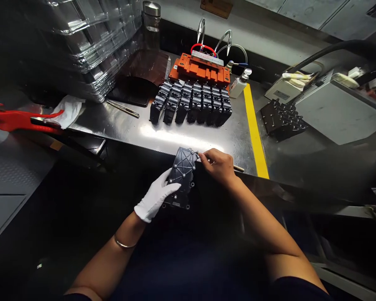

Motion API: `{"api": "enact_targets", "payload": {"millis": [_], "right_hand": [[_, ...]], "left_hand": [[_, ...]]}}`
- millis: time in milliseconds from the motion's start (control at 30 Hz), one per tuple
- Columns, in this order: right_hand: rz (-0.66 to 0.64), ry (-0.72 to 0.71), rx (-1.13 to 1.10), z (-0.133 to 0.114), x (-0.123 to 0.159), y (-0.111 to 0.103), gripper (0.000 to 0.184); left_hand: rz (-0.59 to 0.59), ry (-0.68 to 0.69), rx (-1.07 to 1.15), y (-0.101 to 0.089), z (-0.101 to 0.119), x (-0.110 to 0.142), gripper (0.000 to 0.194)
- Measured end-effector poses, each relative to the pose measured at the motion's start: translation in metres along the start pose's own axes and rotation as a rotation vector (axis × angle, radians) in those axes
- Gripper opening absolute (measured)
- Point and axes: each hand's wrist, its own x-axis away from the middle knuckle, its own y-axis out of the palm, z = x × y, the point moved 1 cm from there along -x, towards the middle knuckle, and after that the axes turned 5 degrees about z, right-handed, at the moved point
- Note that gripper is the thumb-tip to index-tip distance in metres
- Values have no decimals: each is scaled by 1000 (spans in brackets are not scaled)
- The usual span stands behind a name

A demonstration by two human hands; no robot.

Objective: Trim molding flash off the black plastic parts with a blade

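Observation:
A black ribbed plastic housing [184, 167] is held up in front of the bench edge. My left hand [158, 194], in a white glove, grips its lower left side with the thumb across its face. My bare right hand [217, 165] is closed in a pinch at the housing's upper right corner. What sits between those fingertips, if anything, is too small to make out. Beyond, a row of similar black housings [191, 102] stands on the metal bench [128, 131].
An orange fixture [203, 69] with hoses stands behind the row, a white bottle [240, 83] beside it. Clear plastic trays [81, 50] are stacked at left, near a red tool [19, 118]. Yellow tape [255, 133] crosses the bench; more black parts [283, 119] lie right of it.

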Motion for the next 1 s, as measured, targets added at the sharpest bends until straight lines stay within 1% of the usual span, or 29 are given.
{"api": "enact_targets", "payload": {"millis": [100,167,267,367,467,533,633,700,800,900,1000], "right_hand": [[10,21,21,-1,-1,-1,37],[-5,47,-14,-2,1,-3,36],[-67,57,-150,-4,10,-9,36],[-139,11,-223,-7,23,-17,35],[-175,-46,-191,-10,29,-22,35],[-187,-85,-120,-10,28,-23,37],[-156,-108,-2,-10,24,-23,40],[-151,-123,-11,-10,22,-23,40],[-182,-151,-40,-11,21,-23,40],[-160,-139,1,-12,20,-23,41],[-157,-132,-42,-13,22,-22,38]], "left_hand": [[23,14,-16,1,1,0,51],[41,7,-12,1,1,0,51],[26,-11,15,1,0,0,54],[12,-16,25,-1,-2,0,56],[13,-10,-5,-1,-1,0,54],[14,0,-18,0,-1,0,50],[23,7,-2,1,0,0,48],[26,3,5,1,0,0,49],[24,5,-8,0,-2,0,50],[40,16,-4,-1,-3,0,51],[43,15,-5,-1,-2,0,51]]}}
